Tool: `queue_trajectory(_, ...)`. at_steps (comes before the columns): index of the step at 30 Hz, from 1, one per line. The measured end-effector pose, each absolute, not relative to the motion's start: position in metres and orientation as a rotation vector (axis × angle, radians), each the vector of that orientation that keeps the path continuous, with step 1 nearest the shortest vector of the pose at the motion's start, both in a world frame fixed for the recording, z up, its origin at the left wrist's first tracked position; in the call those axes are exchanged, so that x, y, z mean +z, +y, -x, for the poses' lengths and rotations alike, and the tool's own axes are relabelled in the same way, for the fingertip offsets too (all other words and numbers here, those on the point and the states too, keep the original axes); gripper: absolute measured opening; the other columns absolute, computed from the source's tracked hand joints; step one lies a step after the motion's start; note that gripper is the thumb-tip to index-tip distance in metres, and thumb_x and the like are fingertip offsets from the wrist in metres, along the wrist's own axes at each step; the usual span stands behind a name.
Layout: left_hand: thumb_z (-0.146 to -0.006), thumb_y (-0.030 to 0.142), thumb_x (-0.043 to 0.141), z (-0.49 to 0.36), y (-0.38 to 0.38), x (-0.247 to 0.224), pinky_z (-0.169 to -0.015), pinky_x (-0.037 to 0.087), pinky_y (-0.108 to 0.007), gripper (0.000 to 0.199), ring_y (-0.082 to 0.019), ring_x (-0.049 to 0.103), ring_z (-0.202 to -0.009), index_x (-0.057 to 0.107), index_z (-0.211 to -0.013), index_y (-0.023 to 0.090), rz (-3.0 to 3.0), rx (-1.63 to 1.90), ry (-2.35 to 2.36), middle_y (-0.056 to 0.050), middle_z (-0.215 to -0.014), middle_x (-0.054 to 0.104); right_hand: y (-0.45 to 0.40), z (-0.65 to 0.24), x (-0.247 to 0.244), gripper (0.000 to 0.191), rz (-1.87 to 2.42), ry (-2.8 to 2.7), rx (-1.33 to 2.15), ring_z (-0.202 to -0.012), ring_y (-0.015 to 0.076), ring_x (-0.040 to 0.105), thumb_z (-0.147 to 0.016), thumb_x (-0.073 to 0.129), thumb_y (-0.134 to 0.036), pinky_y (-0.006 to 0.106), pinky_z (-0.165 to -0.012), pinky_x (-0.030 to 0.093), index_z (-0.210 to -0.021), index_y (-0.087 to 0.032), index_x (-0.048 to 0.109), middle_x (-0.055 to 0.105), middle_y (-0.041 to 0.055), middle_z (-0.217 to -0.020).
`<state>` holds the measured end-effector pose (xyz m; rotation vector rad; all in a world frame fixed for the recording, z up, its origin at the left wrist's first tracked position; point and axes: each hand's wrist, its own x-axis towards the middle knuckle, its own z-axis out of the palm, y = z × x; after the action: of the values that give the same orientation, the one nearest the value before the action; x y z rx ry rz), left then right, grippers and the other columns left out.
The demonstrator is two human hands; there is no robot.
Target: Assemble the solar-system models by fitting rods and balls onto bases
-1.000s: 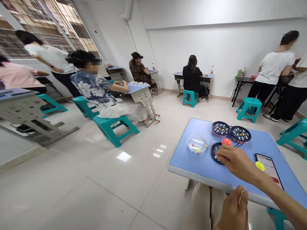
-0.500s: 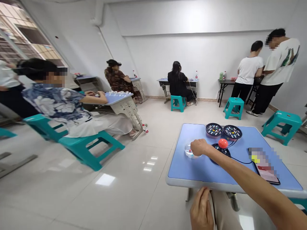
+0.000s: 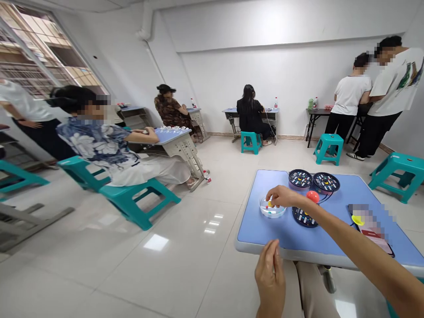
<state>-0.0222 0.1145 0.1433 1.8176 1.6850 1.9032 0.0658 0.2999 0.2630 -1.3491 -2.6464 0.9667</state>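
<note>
Over a round clear dish (image 3: 272,213) on the blue table, my right hand (image 3: 279,196) reaches in with bent fingers; small coloured pieces lie in the dish. What its fingertips hold, if anything, is too small to tell. My left hand (image 3: 270,271) is raised at the table's near edge, its fingers pinched together; anything between them is hidden. Beside my right forearm sit a red ball (image 3: 312,197) and a round black piece (image 3: 304,217), partly covered by the arm. Two more round black pieces (image 3: 300,178) with coloured dots stand behind.
A phone (image 3: 374,234) with a yellow item on it lies at the right of the blue table (image 3: 251,229). A teal stool (image 3: 397,172) stands beyond its right corner. Several people sit or stand at other tables; a bottle (image 3: 207,176) is on the floor.
My left hand has risen to the table's edge. My right hand has shifted slightly over the dish, uncovering more of it and the pieces inside. The view has turned slightly left.
</note>
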Motion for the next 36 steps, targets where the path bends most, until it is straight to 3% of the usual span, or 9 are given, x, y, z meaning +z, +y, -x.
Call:
queue_trajectory(2, -0.094, 0.016, 0.05, 0.024, 0.12, 0.159, -0.071, 0.061, -0.026, 0.021, -0.016, 0.072, -0.083, 0.067, -0.106, 0.017, -1.7, 1.945, 1.681, -0.008, -0.096, 0.073, 0.29, -0.081, 0.271, 0.03, 1.158, -2.501, 1.195, -0.075, 0.0141, 0.065, -0.087, 0.052, -0.022, 0.023, -0.063, 0.047, -0.114, -0.017, 0.064, 0.074, 0.0067, -0.093)
queue_trajectory(5, -0.094, 0.019, 0.05, 0.021, 0.127, 0.183, -0.067, 0.061, -0.027, 0.021, -0.016, 0.071, -0.08, 0.066, -0.108, 0.018, -1.595, 1.989, 1.593, -0.008, -0.096, 0.072, 0.267, -0.108, 0.282, 0.026, 0.788, -1.949, 1.743, -0.065, 0.0117, 0.058, -0.083, 0.063, -0.033, 0.023, -0.06, 0.044, -0.102, -0.015, 0.067, 0.07, 0.0053, -0.083)
queue_trajectory(8, -0.094, 0.021, 0.051, 0.008, 0.133, 0.201, -0.068, 0.061, -0.027, 0.021, -0.016, 0.07, -0.08, 0.066, -0.108, 0.018, -1.579, 1.977, 1.497, -0.007, -0.096, 0.072, 0.245, -0.136, 0.291, 0.029, 0.691, -1.665, 1.929, -0.062, 0.0104, 0.054, -0.076, 0.073, -0.036, 0.023, -0.059, 0.041, -0.096, -0.015, 0.068, 0.066, 0.0033, -0.078)
queue_trajectory(11, -0.095, 0.021, 0.05, -0.015, 0.141, 0.207, -0.065, 0.06, -0.025, 0.021, -0.014, 0.069, -0.074, 0.067, -0.107, 0.017, -1.614, 1.932, 1.39, -0.006, -0.092, 0.072, 0.233, -0.171, 0.299, 0.031, 0.745, -1.656, 1.831, -0.063, 0.0108, 0.053, -0.075, 0.075, -0.038, 0.025, -0.059, 0.039, -0.097, -0.016, 0.07, 0.066, 0.0034, -0.081)
queue_trajectory(17, -0.096, 0.018, 0.045, -0.077, 0.162, 0.205, -0.052, 0.056, -0.021, 0.025, -0.011, 0.065, -0.058, 0.068, -0.105, 0.017, -1.773, 1.74, 1.179, -0.006, -0.085, 0.071, 0.249, -0.265, 0.308, 0.036, 1.069, -1.533, 1.253, -0.062, 0.0126, 0.05, -0.075, 0.073, -0.043, 0.028, -0.059, 0.039, -0.099, -0.016, 0.071, 0.063, 0.0026, -0.075)
queue_trajectory(24, -0.093, 0.015, 0.048, -0.097, 0.211, 0.26, -0.082, 0.056, -0.03, 0.023, -0.017, 0.068, -0.089, 0.068, -0.104, 0.017, -2.061, 1.817, 1.189, -0.007, -0.096, 0.072, 0.284, -0.315, 0.286, 0.032, 1.388, -1.649, 0.985, -0.063, 0.0137, 0.05, -0.076, 0.069, -0.047, 0.027, -0.057, 0.04, -0.086, -0.016, 0.071, 0.059, 0.0007, -0.067)
queue_trajectory(27, -0.092, 0.019, 0.048, -0.081, 0.266, 0.293, -0.082, 0.051, -0.03, 0.024, -0.018, 0.065, -0.088, 0.071, -0.095, 0.018, -2.212, 1.501, 1.224, -0.006, -0.09, 0.071, 0.294, -0.315, 0.274, 0.031, 1.396, -1.718, 0.996, -0.065, 0.0152, 0.055, -0.077, 0.067, -0.046, 0.027, -0.056, 0.042, -0.085, -0.017, 0.068, 0.061, 0.0009, -0.066)
queue_trajectory(31, -0.084, 0.017, 0.05, -0.071, 0.346, 0.303, -0.065, 0.044, -0.023, 0.025, -0.013, 0.056, -0.063, 0.075, -0.081, 0.014, -2.216, 0.609, 1.173, -0.001, -0.066, 0.065, 0.308, -0.314, 0.256, 0.033, 1.319, -1.659, 1.103, -0.065, 0.0162, 0.06, -0.074, 0.07, -0.046, 0.027, -0.056, 0.045, -0.087, -0.016, 0.066, 0.066, 0.0033, -0.071)
queue_trajectory(36, -0.079, 0.02, 0.055, -0.088, 0.393, 0.276, -0.051, 0.038, -0.02, 0.031, -0.009, 0.045, -0.046, 0.075, -0.102, 0.016, -2.117, 0.233, 0.926, 0.005, -0.053, 0.058, 0.321, -0.315, 0.236, 0.045, 1.24, -1.512, 1.229, -0.062, 0.0145, 0.058, -0.069, 0.075, -0.049, 0.029, -0.058, 0.047, -0.098, -0.015, 0.069, 0.068, 0.003, -0.073)
